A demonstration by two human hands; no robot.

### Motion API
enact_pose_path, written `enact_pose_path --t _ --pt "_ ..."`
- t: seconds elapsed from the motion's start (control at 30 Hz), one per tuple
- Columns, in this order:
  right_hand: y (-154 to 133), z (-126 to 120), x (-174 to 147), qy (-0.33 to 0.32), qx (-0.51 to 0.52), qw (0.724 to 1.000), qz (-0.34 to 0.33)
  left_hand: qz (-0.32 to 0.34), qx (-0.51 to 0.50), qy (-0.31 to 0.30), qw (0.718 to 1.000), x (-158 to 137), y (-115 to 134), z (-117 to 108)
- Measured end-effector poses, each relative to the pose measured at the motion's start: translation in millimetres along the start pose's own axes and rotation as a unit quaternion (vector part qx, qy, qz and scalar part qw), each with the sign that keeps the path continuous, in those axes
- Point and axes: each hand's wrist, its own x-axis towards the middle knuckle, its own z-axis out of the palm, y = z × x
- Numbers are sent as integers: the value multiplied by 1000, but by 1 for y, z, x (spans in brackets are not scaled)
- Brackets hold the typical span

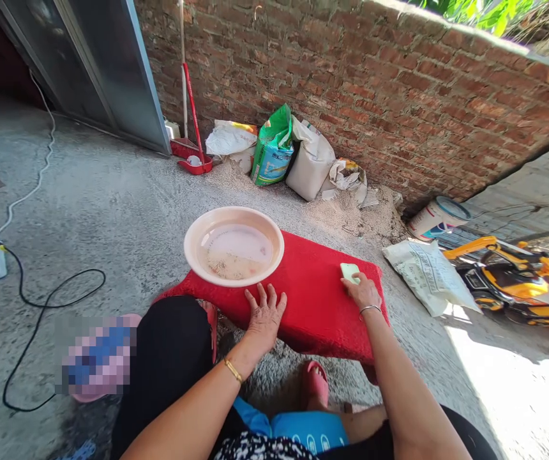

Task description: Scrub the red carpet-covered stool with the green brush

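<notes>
A red cloth (310,294) lies spread over a low bench before my knees. My left hand (265,316) rests palm down on the cloth with its fingers spread, just below a basin. That pale pink basin (193,249) stands on the left end of the bench and holds cloudy water. Toward the right end, my right hand (364,291) grips a pale green bar of soap (350,271) against the cloth. Part of the soap is hidden by my fingers.
Sacks, among them a green one (274,147), stand along the brick wall (351,83) with spilled grain. To the right are a white bag (430,275), a bucket (440,217) and a yellow bike (518,275). A pink tub (128,326), partly blurred, and a black cord (45,306) lie left.
</notes>
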Motion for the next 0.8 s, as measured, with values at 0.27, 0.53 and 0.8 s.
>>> enact_pose_path --t 0.27,0.53,0.8 --pt "64 -24 4 38 11 994 97 -3 -10 15 1000 -1 -2 5" --pt "-34 -3 -10 34 35 999 -5 -4 -2 -10 1000 -1 -1 -4" --pt "-162 31 -40 -18 27 984 -177 -5 -18 -38 999 2 -1 -5"
